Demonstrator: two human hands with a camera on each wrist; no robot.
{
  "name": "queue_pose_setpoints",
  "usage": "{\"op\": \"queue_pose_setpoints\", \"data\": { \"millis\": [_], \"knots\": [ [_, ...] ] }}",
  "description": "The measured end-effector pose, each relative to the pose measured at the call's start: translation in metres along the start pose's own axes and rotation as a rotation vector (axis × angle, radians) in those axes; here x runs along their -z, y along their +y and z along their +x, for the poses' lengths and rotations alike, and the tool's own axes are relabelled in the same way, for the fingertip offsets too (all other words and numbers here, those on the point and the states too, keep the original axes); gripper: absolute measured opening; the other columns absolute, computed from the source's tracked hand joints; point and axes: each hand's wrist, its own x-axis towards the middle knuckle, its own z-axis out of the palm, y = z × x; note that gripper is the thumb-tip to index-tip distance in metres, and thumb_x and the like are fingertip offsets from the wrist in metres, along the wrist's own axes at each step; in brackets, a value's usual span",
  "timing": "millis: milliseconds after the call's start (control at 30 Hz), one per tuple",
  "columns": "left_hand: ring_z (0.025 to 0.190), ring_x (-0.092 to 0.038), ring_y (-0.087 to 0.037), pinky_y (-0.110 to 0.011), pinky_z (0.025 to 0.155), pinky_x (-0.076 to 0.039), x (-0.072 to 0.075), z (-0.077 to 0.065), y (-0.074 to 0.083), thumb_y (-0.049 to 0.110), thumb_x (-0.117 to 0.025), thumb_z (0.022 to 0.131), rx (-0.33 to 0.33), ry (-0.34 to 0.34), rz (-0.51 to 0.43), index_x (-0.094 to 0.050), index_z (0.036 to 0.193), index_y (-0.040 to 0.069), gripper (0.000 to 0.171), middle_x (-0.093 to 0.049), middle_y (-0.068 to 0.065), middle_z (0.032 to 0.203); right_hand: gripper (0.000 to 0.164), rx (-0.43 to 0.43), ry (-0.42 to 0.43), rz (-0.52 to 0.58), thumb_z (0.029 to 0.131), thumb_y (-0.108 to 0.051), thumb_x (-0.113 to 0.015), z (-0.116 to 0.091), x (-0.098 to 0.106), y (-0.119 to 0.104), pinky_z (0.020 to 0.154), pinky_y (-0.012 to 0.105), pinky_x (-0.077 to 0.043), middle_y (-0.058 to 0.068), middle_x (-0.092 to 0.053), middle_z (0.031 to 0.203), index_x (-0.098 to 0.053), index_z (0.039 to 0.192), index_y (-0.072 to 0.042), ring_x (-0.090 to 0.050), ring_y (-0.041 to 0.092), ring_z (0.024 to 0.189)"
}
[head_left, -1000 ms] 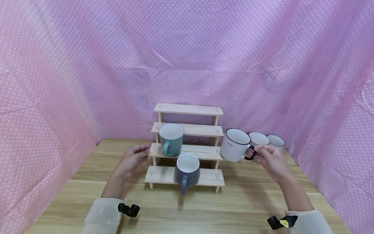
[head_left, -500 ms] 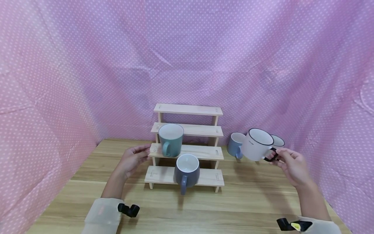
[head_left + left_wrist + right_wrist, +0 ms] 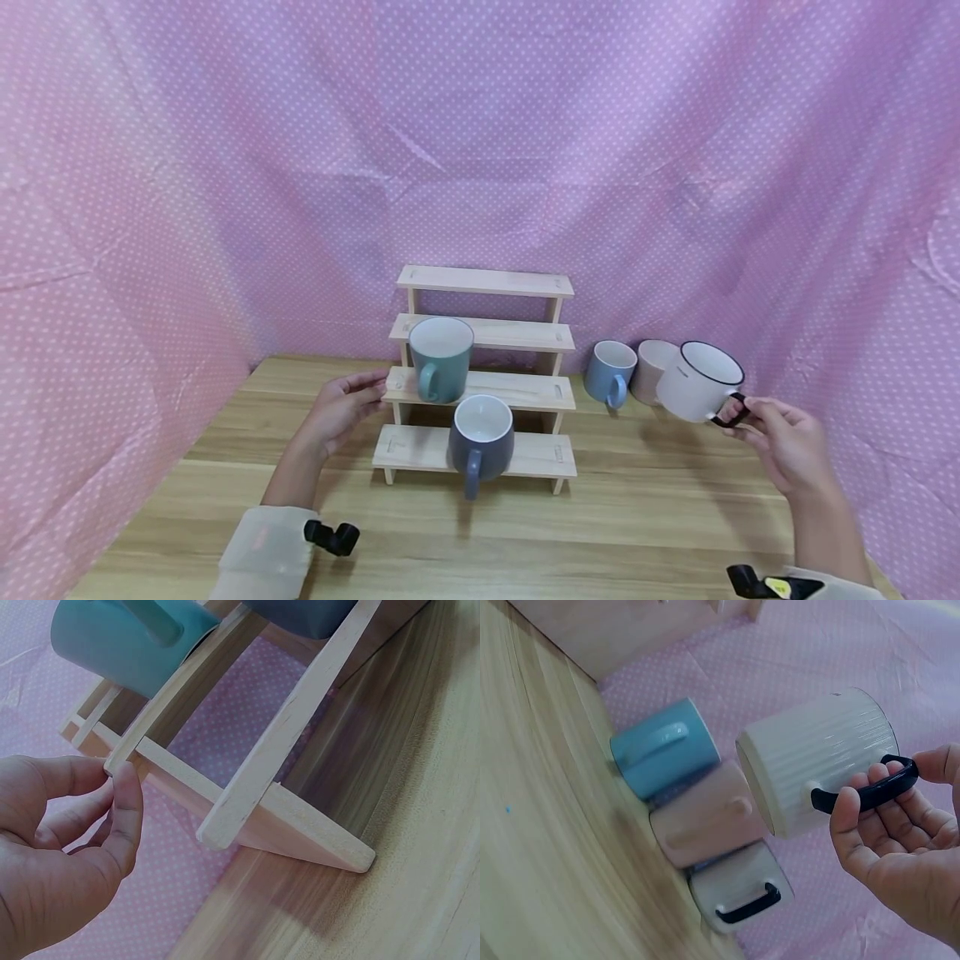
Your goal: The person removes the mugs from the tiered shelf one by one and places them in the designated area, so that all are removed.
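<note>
My right hand holds a white mug with a dark rim by its black handle, fingers curled round it. The right wrist view shows this mug raised off the table, its side ribbed. My left hand pinches the left end of a board of the stepped wooden display rack between thumb and fingers. On that same board, the second from the bottom, stands a teal mug. A dark grey-blue mug stands on the lowest board, handle towards me.
Right of the rack, a blue mug and a pink mug stand on the wooden table. Beside them is another white mug with a black handle, hidden in the head view. A pink dotted cloth hangs behind.
My right hand has carried the white mug rightwards and slightly down from beside the rack, uncovering the blue and pink mugs. The left hand has stayed at the rack.
</note>
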Motion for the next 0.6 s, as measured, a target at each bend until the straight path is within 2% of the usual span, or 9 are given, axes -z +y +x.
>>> {"op": "queue_pose_setpoints", "data": {
  "millis": [167,400,600],
  "knots": [
    [0.101,-0.062,-0.008,-0.022,0.09,-0.058,0.0,0.0,0.0,-0.003,-0.054,0.103,0.003,-0.002,-0.006,-0.041,0.146,-0.015,0.047,-0.058,-0.007,0.122,0.034,-0.005,0.004,-0.028,0.106,0.007,-0.04,-0.004,0.013,0.003,0.071,0.031,-0.064,0.011,-0.072,0.087,-0.072,0.094,0.01,-0.07,0.018,0.083],
    [0.102,-0.063,-0.009,-0.022,0.091,-0.057,0.0,0.001,0.001,-0.003,-0.054,0.103,0.007,0.007,-0.004,-0.043,0.145,-0.014,0.046,-0.058,-0.008,0.123,0.035,-0.034,0.001,0.016,0.107,0.007,-0.039,-0.009,0.033,0.003,0.072,0.032,-0.064,0.013,-0.072,0.09,-0.072,0.096,0.012,-0.071,0.019,0.085],
    [0.103,-0.063,-0.008,-0.022,0.091,-0.057,0.001,0.001,0.001,-0.003,-0.054,0.102,0.007,0.007,-0.001,-0.043,0.145,-0.014,0.046,-0.058,-0.008,0.123,0.035,-0.064,-0.018,-0.009,0.107,0.006,-0.039,-0.013,0.047,0.004,0.072,0.033,-0.064,0.012,-0.073,0.091,-0.072,0.097,0.013,-0.07,0.018,0.086]
  ]
}}
